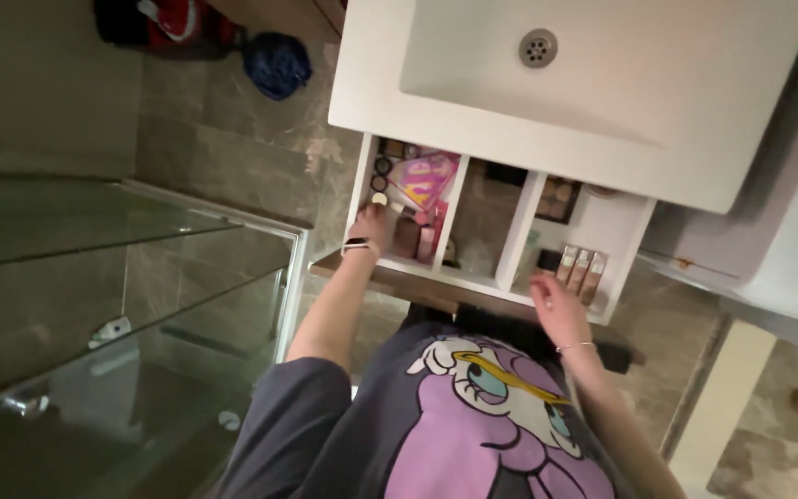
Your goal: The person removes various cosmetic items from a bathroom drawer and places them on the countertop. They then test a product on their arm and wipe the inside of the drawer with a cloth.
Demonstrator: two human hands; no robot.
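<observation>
Here the person stands over an open drawer [510, 242] under the white sink [602, 92]. The left hand [373, 225] reaches into the drawer's left compartment beside a pink packet [425, 177]; whether its fingers grip anything I cannot tell. The right hand [558, 310] rests loosely open at the front edge, near three small tubes [581, 271], holding nothing.

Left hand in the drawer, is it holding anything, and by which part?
Cannot be told. The left hand reaches among the cosmetics in the drawer's left compartment, near a pink packet, but its fingers are too small to judge.
</observation>
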